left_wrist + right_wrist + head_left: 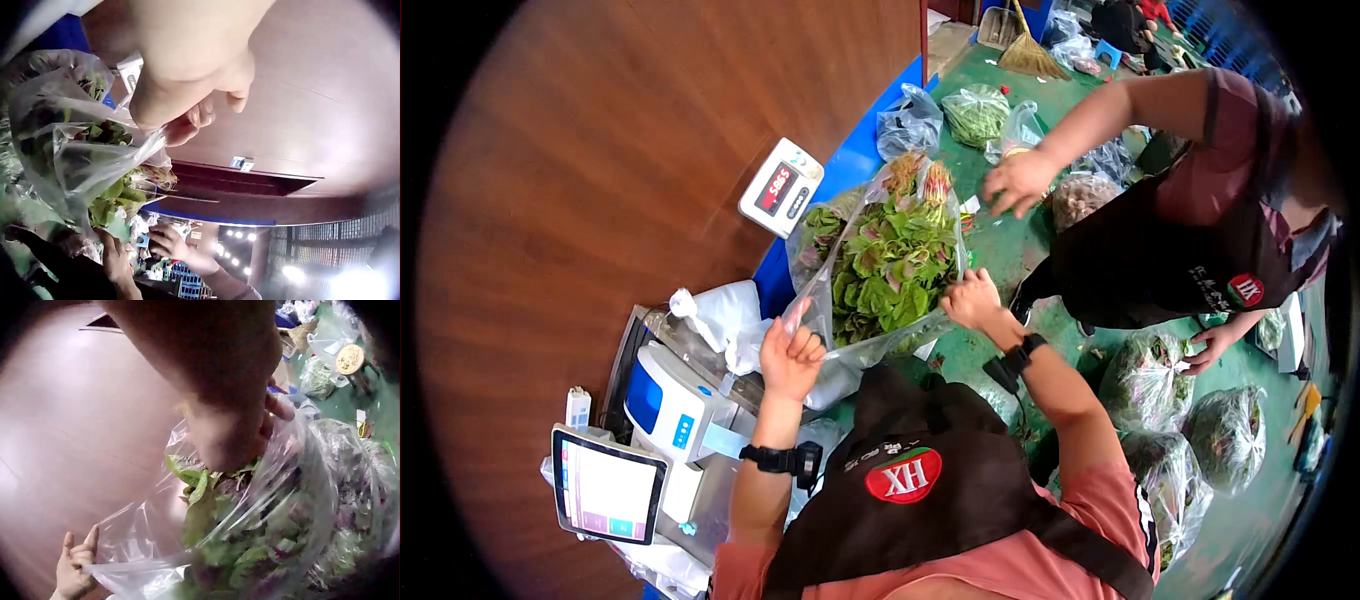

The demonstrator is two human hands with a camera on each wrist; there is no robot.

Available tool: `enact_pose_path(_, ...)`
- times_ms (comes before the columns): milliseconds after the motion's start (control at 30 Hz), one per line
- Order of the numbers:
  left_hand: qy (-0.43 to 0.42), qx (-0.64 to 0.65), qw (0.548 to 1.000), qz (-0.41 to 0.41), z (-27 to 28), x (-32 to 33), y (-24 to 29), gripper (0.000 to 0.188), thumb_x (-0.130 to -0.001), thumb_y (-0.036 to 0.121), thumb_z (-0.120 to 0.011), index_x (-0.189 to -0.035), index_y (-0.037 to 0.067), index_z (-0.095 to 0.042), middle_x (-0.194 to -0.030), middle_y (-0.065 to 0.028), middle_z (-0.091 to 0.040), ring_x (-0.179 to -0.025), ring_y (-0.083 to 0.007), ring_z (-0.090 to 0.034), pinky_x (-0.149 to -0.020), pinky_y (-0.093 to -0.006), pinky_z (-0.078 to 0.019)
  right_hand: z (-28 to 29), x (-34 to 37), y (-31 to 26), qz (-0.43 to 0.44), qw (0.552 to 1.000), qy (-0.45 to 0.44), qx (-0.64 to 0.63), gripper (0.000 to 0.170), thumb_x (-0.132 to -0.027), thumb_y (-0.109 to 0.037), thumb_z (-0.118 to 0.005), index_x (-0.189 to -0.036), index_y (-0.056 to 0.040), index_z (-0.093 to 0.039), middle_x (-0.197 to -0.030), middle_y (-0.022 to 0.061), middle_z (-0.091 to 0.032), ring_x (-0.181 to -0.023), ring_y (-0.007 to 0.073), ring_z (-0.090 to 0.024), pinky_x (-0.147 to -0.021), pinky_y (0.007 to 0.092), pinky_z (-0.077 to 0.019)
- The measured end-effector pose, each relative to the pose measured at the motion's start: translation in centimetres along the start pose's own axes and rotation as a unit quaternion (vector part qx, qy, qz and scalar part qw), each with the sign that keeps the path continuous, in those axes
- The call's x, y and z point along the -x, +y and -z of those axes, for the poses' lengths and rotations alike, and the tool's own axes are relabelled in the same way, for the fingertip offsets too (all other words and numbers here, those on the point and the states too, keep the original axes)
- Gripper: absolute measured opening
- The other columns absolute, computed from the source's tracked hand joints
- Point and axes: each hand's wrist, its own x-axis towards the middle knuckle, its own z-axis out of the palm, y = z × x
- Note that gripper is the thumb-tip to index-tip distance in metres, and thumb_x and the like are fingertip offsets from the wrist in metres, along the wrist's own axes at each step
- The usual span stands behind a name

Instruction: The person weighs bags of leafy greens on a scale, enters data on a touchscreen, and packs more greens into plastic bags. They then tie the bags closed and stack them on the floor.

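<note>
A clear plastic bag (905, 345) full of leafy greens (882, 270) stands in front of me in the head view. The leaves are green with purplish patches, and reddish stems and roots show at the far end. My left hand (791, 358) pinches the bag's rim on the left and pulls it taut, as the right wrist view also shows. On the opposite side, my right hand (973, 299) grips the bag's edge with curled fingers. Another person's hand (1020, 183) hovers near the far end of the greens.
A scale display (780, 188) stands left of the bag. Nearer me are a tablet screen (608, 487) and a blue-and-white machine (668, 405). Filled bags (1148, 385) of greens sit on the green floor at right, beside the other person (1170, 235). A broom (1030, 55) stands far back.
</note>
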Motion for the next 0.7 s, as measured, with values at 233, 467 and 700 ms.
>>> enact_pose_path(233,0.091,0.003,0.996,-0.023,1.1,3.7,-0.4,0.052,-0.088,0.036,-0.04,-0.127,0.001,-0.041,-0.051,0.0045,-0.021,-0.046,-0.0085,-0.023,-0.051,-0.0249,-0.0254,-4.9,-11.8,6.9,-0.162,0.981,-0.072,0.074,0.036,-0.084,-0.017,-0.043,-0.118,-0.0083,-0.048,-0.095,0.008,-0.065,-0.089,0.0233,-0.062,-0.086,0.0407,-0.0362)
enact_pose_path(467,0.096,-0.011,0.995,-0.034,4.0,6.0,-1.8,0.058,-0.087,0.04,-0.041,-0.127,-0.002,-0.038,-0.05,0.0041,-0.021,-0.046,-0.0095,-0.025,-0.051,-0.0256,-0.0263,-6.8,-17.3,10.7,-0.211,0.974,0.04,0.067,0.031,-0.084,-0.017,-0.044,-0.114,-0.0107,-0.046,-0.081,0.0097,-0.067,-0.081,0.0248,-0.063,-0.077,0.0391,-0.038)
enact_pose_path(700,0.104,-0.014,0.993,-0.045,3.8,6.4,-2.4,0.056,-0.088,0.037,-0.04,-0.129,-0.001,-0.036,-0.052,0.0048,-0.022,-0.048,-0.0089,-0.026,-0.051,-0.0246,-0.0256,-2.7,-19.7,13.7,-0.282,0.936,0.175,-0.117,0.028,-0.085,-0.032,-0.045,-0.097,-0.0077,-0.053,-0.082,0.0186,-0.064,-0.074,0.0336,-0.063,-0.063,0.044,-0.0484)
